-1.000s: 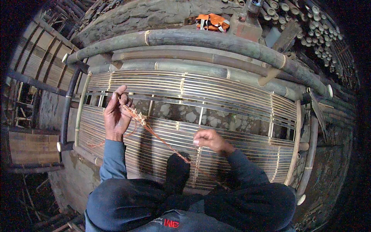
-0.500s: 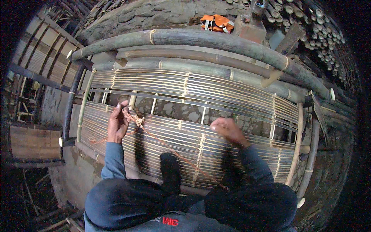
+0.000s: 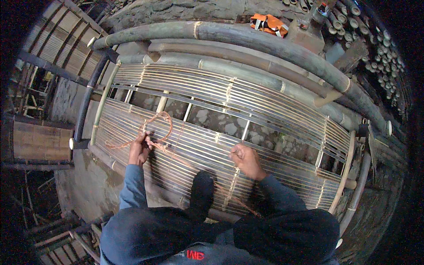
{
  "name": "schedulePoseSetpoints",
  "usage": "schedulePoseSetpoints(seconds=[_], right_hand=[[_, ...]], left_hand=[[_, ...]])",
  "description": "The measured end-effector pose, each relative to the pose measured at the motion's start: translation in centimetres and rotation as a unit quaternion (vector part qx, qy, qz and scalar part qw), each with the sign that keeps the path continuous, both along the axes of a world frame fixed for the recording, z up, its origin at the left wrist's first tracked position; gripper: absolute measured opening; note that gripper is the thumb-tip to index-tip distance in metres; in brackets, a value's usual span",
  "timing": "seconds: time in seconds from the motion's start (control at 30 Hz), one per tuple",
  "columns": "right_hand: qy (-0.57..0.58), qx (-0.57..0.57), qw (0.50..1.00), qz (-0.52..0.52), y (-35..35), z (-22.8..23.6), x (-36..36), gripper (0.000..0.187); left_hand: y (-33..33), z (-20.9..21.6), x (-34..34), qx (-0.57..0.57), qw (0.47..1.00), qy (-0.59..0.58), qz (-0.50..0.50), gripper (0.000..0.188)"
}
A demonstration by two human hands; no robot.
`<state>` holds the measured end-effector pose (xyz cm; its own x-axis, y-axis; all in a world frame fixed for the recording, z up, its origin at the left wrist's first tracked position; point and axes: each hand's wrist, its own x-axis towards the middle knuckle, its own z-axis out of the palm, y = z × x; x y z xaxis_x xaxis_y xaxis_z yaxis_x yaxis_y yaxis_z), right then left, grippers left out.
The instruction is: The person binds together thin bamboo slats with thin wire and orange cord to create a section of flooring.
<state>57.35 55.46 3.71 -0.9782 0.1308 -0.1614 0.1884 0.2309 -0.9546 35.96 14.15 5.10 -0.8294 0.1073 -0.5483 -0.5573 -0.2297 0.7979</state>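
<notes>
Orange cord [image 3: 162,148], looped beyond pinching left fingers [image 3: 141,139], is apparently being sorted, separation needed; right fingers [image 3: 239,153] are curled closed, hold unclear.

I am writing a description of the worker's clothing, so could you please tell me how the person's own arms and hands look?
Both arms wear long, plain blue-grey sleeves, reaching about to the wrists, with no marking I can make out. The left hand and right hand show no gloves. I see no cables.
</notes>
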Motion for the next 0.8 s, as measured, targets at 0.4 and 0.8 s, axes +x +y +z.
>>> schedulePoseSetpoints(seconds=[0.4,0.8], right_hand=[[-0.013,0.219,0.972,-0.088,-3.5,1.7,-0.7,0.024],[-0.012,0.313,0.949,-0.030,-3.8,-0.4,-1.2,0.011]], left_hand=[[-0.8,-0.8,0.1,-0.033,0.998,-0.045,0.001,0.023],[-3.1,1.8,2.4,-0.267,0.960,-0.020,-0.082,0.019]])
